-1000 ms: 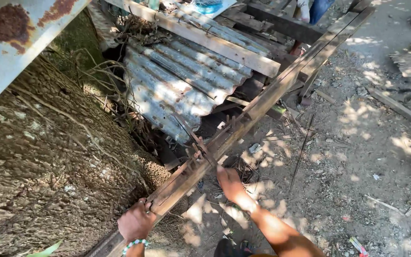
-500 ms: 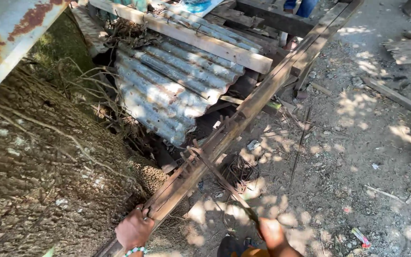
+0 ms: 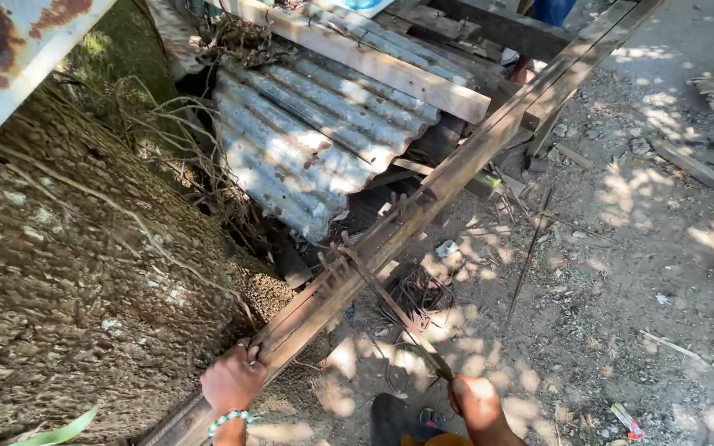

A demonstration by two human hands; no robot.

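Since the earlier frame, the right hand (image 3: 474, 402) has drawn back toward the body and now sits low in view, fingers closed around the near end of a thin rusty steel rod (image 3: 390, 304). From that grip the rod runs up and away to the left, its far end meeting the long timber beam (image 3: 423, 215) among a cluster of bent rusty wire hooks (image 3: 336, 258). Left hand (image 3: 233, 380), a beaded bracelet (image 3: 226, 419) on its wrist, remains clamped on the beam's lower end, fingers wrapped over the upper edge. Beyond this grip the beam climbs diagonally to the upper right. Corrugated metal sheets (image 3: 316, 140) lie above and left of the beam, under a pale plank (image 3: 373, 62). A tangle of wire (image 3: 419, 293) lies on the dirt ground (image 3: 621, 272) just beyond the rod. A large rough tree trunk (image 3: 68, 272) stands left of the left hand.
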